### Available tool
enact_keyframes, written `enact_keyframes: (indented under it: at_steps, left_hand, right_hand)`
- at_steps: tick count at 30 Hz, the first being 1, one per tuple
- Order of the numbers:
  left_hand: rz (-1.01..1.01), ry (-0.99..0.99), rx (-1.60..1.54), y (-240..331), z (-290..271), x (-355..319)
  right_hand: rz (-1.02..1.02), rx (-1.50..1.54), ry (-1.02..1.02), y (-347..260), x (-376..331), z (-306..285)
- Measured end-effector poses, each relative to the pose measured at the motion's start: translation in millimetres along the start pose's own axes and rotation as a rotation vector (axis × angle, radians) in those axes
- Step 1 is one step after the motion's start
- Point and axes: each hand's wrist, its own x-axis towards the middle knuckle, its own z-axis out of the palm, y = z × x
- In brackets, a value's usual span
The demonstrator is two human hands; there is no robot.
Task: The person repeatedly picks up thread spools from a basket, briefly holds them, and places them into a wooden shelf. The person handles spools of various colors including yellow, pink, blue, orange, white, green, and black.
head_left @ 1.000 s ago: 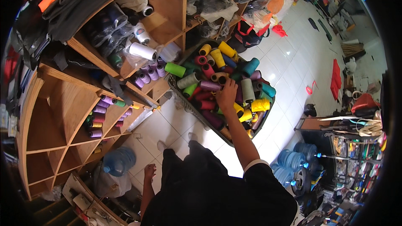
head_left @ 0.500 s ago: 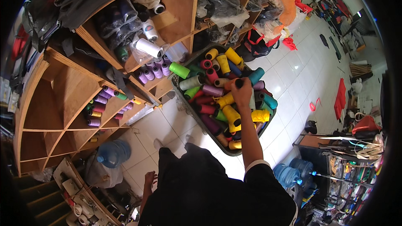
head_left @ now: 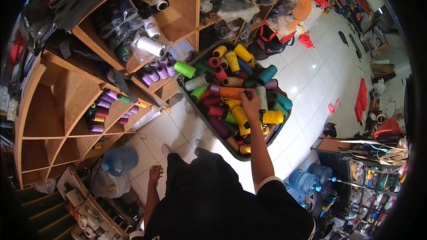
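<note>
A dark bin point(head_left: 209, 123) on the floor is heaped with thread cones in many colours. Over the middle of the heap, my right hand point(head_left: 251, 105) grips the right end of an orange thread cone point(head_left: 230, 93), which lies roughly level. A purple cone point(head_left: 214, 90) touches or nearly touches its left end. Close by are a pale grey cone point(head_left: 261, 98), a yellow cone point(head_left: 240, 119) and a brown cone point(head_left: 232, 82). My left hand point(head_left: 155, 174) hangs low at my left side, away from the bin, fingers loosely bent and apart with nothing in them.
Left of the bin stands a wooden shelf point(head_left: 42, 153) with purple thread cones point(head_left: 156, 70) and bagged white cones point(head_left: 150, 46). A blue water jug point(head_left: 120, 160) sits at lower left. More jugs point(head_left: 304, 181) stand at lower right. Red cloth point(head_left: 360, 102) lies on the tiled floor.
My right hand has moved slightly left and nearer to me; the orange cone now lies level, pointing left from my fingers. My left hand has risen a little. The whole view has shifted slightly.
</note>
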Motion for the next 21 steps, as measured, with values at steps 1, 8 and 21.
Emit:
enact_keyframes:
  at_steps: [1, 8, 21]
  left_hand:
    - [-0.005, 0.01, 0.002, -1, 0, -1]
    - [-0.113, 0.01, -0.023, -30, -2, -8]
    - [-0.214, -0.011, -0.124, -99, -11, -25]
  right_hand:
    - [-0.08, -0.042, -0.02, -19, -6, 5]
    - [-0.339, -0.321, 0.235, -48, 11, 2]
    - [-0.488, -0.77, -0.118, -9, 41, 48]
